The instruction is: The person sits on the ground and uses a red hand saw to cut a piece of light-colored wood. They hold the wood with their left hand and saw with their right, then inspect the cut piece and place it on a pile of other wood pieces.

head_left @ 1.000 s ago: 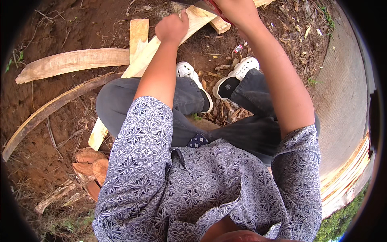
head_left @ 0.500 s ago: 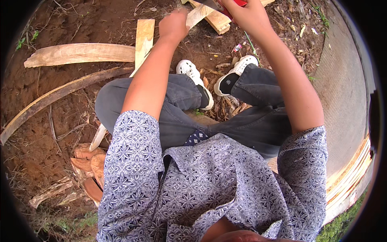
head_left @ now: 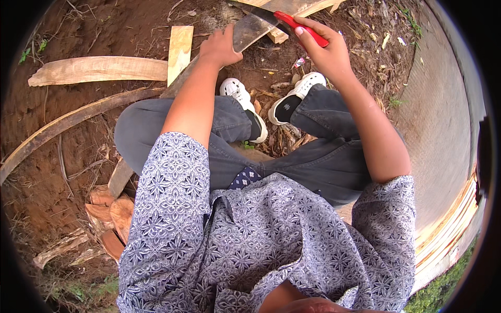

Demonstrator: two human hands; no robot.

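My right hand [head_left: 334, 55] is closed round the red handle of a hand saw [head_left: 302, 30], index finger and thumb along the handle. The saw's dark, slightly curved blade points left across a long wooden board [head_left: 249, 32]. This board has a dark, weathered face turned up and runs slantwise from the top edge, under my left arm, towards my left knee. My left hand [head_left: 219, 48] grips the board left of the blade, thumb on the near side and fingers over the far side. Pale wood shows under the board, and the blade's tip is near the upper picture edge.
A short pale plank [head_left: 180, 52], a broad curved slab [head_left: 99, 70] and a long thin curved strip [head_left: 78, 117] lie on the soil at left. Reddish wood chunks [head_left: 112, 211] lie by my left side. A grey mat-like surface [head_left: 438, 115] is at right, with stacked pale strips [head_left: 449, 229].
The board has turned from its narrow pale edge to its broad dark face. My left hand's fingers have spread over it. My right hand has moved nearer, bringing the saw handle into fuller view.
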